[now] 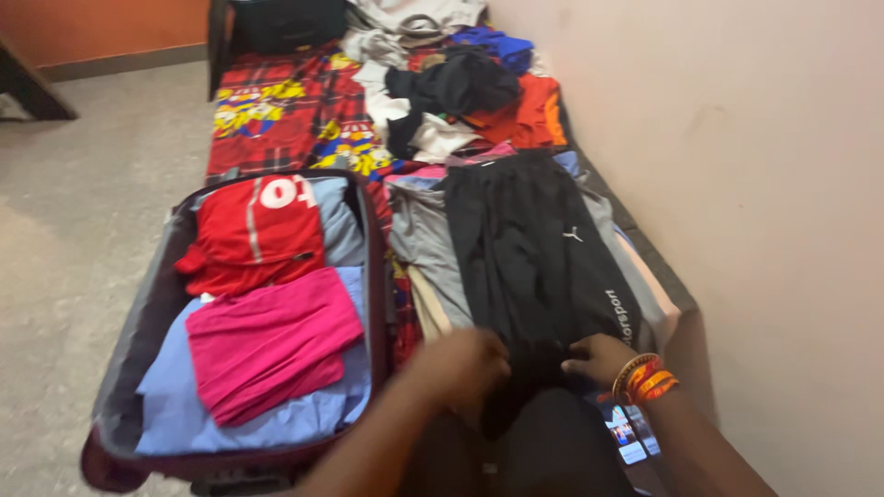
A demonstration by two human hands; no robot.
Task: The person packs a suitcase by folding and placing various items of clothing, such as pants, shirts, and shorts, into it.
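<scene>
View from a head camera, looking down a narrow bed that runs away from the person, with a wall close along its right edge.

At far left is a speckled grey floor (83,221), open and wide, stretching back to an orange wall. Beside it lies an open suitcase (138,340) with dark maroon fabric walls and a zip rim, its near corner hanging past the bed's edge. Inside, a folded red jersey (253,235) with white markings sits at the far end, and a flat, folded magenta cloth (272,340) lies over smooth pale blue fabric (184,405).

Beyond the case shows a plaid bedsheet (276,110) in red with yellow and blue patches. At the head of the bed is a loose heap of clothes (460,92) in black, white, orange and blue, soft and crumpled.

In the middle, black track trousers (525,248) lie lengthways on a stack of grey and tan garments, their cloth slick, with a faint sheen. The left hand (460,368) rests on the trousers' near end, fingers curled; motion blur makes it hard to say whether it grips the cloth. The right hand (599,357) lies just beside it, fingers bent and pressing on the same fabric, with orange and red bangles (645,377) at the wrist.

Near the right forearm a phone (628,434) lies lit. Little free room remains between the clothes and the plain cream wall (764,184).
</scene>
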